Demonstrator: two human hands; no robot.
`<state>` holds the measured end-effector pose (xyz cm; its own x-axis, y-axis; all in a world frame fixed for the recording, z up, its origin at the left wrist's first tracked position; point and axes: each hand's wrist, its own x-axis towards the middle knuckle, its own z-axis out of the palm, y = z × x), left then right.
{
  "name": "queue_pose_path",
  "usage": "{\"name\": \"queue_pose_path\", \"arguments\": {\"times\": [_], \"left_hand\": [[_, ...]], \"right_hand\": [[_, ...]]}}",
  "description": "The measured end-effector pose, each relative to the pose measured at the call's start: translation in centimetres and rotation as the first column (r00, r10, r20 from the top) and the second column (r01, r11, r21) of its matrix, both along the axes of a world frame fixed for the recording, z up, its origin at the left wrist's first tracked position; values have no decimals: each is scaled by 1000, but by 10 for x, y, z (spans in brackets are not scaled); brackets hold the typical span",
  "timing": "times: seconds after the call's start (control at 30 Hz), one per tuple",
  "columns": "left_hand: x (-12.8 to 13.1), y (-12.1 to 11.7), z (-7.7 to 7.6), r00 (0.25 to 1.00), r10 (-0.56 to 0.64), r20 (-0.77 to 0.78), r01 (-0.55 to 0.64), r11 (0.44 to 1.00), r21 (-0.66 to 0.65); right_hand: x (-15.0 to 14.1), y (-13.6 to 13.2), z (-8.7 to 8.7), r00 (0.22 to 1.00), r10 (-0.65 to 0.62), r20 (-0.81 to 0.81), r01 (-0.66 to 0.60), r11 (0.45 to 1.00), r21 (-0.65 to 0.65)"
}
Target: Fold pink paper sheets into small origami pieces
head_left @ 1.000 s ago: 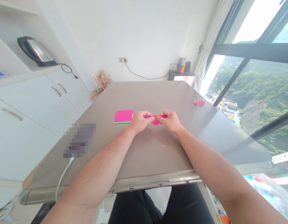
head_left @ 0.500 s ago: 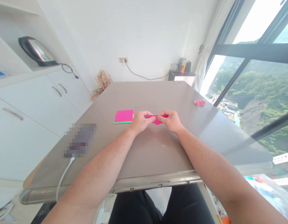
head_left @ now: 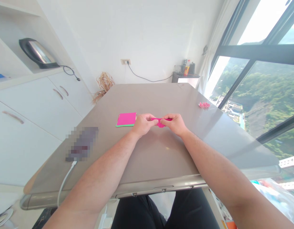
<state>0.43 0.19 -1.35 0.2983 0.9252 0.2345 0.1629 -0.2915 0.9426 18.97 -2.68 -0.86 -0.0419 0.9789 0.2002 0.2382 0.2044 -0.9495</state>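
Note:
Between my two hands is a small folded piece of bright pink paper (head_left: 160,124), held just above the table. My left hand (head_left: 145,124) is closed on its left end, with thumb and fingers pinching it. On the other end, my right hand (head_left: 174,123) pinches in the same way, the two thumbs nearly meeting in the middle. Fingers cover much of the paper, so its full shape is hidden. A stack of square paper (head_left: 126,119), pink on top with a green edge below, lies just left of my left hand.
A blurred dark phone-like object (head_left: 82,143) with a white cable (head_left: 63,183) lies at the table's left. Small pink folded pieces (head_left: 204,105) sit at the right edge of the grey-brown table (head_left: 147,98). A kettle (head_left: 38,53) stands on the left shelf.
The pink paper's lower part looks slightly more rounded between the thumbs. Both hands stay in nearly the same place and keep their pinch.

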Motion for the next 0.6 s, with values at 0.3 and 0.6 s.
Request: {"name": "queue_pose_path", "arguments": {"times": [0.3,0.6], "left_hand": [[0,3,-1,998,-15,-62,19,998,53],[2,0,0,1000,-21,9,21,1000,-1]], "right_hand": [[-1,-1,-3,990,-19,136,11,998,65],[-3,-2,0,989,-42,142,35,998,54]]}}
